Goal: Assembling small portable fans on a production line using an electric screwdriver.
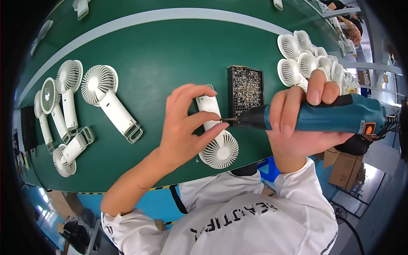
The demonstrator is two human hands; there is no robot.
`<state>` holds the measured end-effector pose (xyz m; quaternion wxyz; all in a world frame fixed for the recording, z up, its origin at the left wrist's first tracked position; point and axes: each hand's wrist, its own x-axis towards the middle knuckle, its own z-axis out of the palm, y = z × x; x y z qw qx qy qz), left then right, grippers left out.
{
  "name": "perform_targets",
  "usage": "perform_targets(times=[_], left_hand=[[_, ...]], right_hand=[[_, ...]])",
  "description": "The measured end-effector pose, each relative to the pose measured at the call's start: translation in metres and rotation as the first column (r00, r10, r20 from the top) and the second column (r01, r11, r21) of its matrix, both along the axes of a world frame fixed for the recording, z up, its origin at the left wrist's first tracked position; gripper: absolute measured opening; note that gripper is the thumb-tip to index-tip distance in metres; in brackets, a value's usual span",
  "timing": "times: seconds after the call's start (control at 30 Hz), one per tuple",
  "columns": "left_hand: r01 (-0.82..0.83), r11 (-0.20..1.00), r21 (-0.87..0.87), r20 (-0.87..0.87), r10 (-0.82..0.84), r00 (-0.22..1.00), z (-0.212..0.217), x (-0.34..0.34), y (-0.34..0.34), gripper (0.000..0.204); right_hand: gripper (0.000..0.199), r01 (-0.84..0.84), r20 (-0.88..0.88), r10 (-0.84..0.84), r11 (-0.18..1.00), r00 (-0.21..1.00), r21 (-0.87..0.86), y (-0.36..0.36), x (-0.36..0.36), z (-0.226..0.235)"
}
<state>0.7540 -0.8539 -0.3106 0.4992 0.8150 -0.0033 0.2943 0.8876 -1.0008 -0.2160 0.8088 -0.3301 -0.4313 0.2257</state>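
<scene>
My right hand [295, 142] is wrapped round a teal and black electric screwdriver [340, 112], held level with its bit pointing left. The bit's tip reaches the thumb and index finger of my left hand [180, 127], which are pinched together; whatever is between them is too small to make out. Beneath those fingers a white handheld fan [221, 152] lies on the green table, its round grille nearest me and its handle pointing away. My left hand hides part of that handle. Just beyond the screwdriver's nose stands a black tray [230, 87] of small screws.
Several white fans [112, 104] lie at the left of the green table [178, 51]. More fans [308, 63] are crowded together at the far right. A pale curved strip [170, 13] crosses the far side. Cardboard boxes [346, 170] stand off to the right, below table height.
</scene>
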Motion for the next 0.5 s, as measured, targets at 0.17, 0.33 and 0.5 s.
perform_targets(times=[0.17,0.33,0.5], left_hand=[[0.060,0.998,0.034,-0.023,-0.059,0.998,-0.0060,0.0017,-0.0021,0.021],[0.087,0.995,0.039,-0.047,-0.086,0.995,-0.0007,0.0012,-0.0010,0.020],[0.075,0.997,0.004,-0.002,-0.075,0.997,-0.0032,0.0043,-0.0009,0.019]], right_hand=[[0.062,-0.039,-0.040,0.037,0.999,0.999,-0.038,0.0027,0.0008,-0.0072],[0.062,-0.035,-0.026,0.034,0.999,0.999,-0.036,0.0038,0.0008,-0.0027],[0.063,-0.033,-0.060,0.029,0.997,0.998,-0.069,0.0069,0.0003,-0.0018]])
